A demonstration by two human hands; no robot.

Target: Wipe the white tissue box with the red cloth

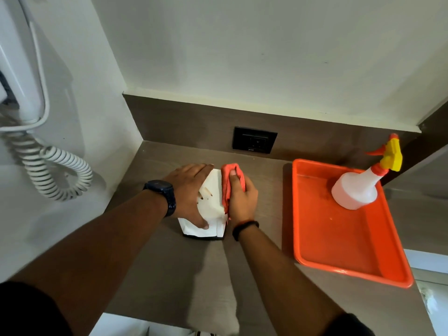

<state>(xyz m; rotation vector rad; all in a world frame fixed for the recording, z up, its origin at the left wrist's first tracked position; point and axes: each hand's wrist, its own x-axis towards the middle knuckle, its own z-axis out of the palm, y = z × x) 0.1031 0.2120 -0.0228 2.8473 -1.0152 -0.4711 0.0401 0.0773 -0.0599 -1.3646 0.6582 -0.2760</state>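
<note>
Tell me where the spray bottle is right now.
In the head view it's on the right: the spray bottle stands in the far part of the orange tray, right of the white tissue box.

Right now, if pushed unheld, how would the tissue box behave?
Probably light: the left hand presses on the tissue box while the right hand holds the red cloth against its side. Unheld, it would likely slide on the smooth counter.

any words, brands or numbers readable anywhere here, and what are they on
No text can be read.
black wall socket: a small pale mark at its lower edge, too small to read.
white tissue box, spray bottle, orange tray, wristwatch: no lettering shows.
</note>
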